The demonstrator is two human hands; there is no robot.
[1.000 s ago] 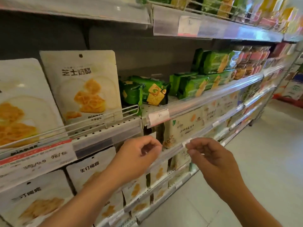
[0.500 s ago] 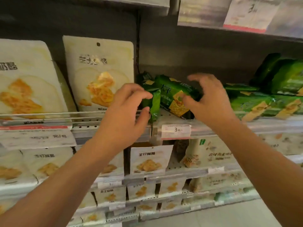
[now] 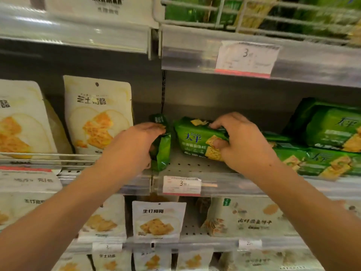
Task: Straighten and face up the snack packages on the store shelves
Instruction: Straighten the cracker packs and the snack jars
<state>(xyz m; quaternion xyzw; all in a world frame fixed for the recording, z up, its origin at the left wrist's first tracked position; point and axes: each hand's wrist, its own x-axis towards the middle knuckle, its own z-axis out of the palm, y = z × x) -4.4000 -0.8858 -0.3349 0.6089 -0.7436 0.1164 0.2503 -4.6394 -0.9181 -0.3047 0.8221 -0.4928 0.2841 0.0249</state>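
Both hands have come up from below onto the shelf: the left hand now grips the upended green packet near its front edge, the right hand clasps the skewed cracker pack, so straightening has begun.

Grey metal shelving; dim light

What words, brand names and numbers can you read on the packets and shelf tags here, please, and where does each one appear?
"芝士奶酪": cream pouch on the middle shelf.
"太平": green cracker pack gripped by the right hand.
"生打椰椰": white pouch on the lower shelf.
"3": upper price tag; the rest is blurred.
"3": middle price tag; small print unreadable.
Top box lettering: too blurred.
Green pack in the left hand: nothing legible.
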